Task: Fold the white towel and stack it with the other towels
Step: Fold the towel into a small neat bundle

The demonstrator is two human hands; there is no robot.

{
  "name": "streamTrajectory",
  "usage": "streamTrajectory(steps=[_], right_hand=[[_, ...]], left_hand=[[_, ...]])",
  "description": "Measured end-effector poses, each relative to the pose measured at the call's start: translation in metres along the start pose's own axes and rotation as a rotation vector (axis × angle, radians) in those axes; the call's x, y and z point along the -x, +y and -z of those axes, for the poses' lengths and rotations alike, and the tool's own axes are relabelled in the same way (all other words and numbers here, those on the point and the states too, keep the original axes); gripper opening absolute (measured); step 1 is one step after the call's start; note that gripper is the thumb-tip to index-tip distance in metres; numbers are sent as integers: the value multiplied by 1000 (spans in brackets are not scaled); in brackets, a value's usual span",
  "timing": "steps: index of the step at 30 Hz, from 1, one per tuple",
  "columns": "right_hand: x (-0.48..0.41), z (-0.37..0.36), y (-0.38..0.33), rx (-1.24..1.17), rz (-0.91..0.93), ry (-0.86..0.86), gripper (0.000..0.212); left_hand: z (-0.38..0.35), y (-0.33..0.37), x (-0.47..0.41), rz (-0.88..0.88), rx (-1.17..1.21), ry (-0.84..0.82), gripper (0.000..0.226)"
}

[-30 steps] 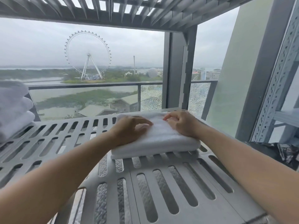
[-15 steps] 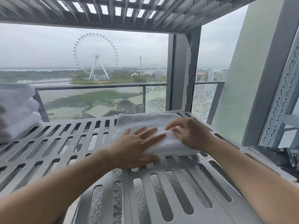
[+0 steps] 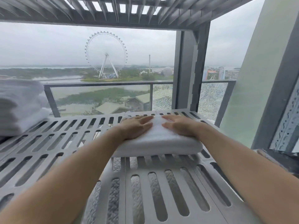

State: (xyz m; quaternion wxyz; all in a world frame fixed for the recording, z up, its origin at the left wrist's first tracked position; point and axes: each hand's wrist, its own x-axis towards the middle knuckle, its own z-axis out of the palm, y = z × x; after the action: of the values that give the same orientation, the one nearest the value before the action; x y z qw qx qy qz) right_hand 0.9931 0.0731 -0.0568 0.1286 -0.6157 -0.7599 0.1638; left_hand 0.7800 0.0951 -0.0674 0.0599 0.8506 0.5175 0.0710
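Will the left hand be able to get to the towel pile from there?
Probably yes. The left hand lies flat on the folded towel, and the pile sits to its left on the same shelf. Only shelf slats show between them.

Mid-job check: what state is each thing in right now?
Towel: folded, flat on the shelf, not yet stacked.
Left hand: flat, pressing the towel.
Right hand: flat, pressing the towel.
Stack: folded towels piled at the shelf's left end.
Glass panel: shattered, in its frame.
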Motion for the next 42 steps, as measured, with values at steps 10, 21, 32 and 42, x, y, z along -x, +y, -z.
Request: streamTrajectory(steps=[10,21,32,42], right_hand=[[59,2,-23,201,365,167,38],[74,-35,-53,539,233,400,57],[90,-36,-63,539,334,582,40],[164,-56,-165,320,476,796,37]], left_hand=[[13,8,83,-441,-292,197,69],[30,30,91,-229,-393,377,50],[2,40,123,27,-482,466,55],[51,13,263,-16,-491,746,64]])
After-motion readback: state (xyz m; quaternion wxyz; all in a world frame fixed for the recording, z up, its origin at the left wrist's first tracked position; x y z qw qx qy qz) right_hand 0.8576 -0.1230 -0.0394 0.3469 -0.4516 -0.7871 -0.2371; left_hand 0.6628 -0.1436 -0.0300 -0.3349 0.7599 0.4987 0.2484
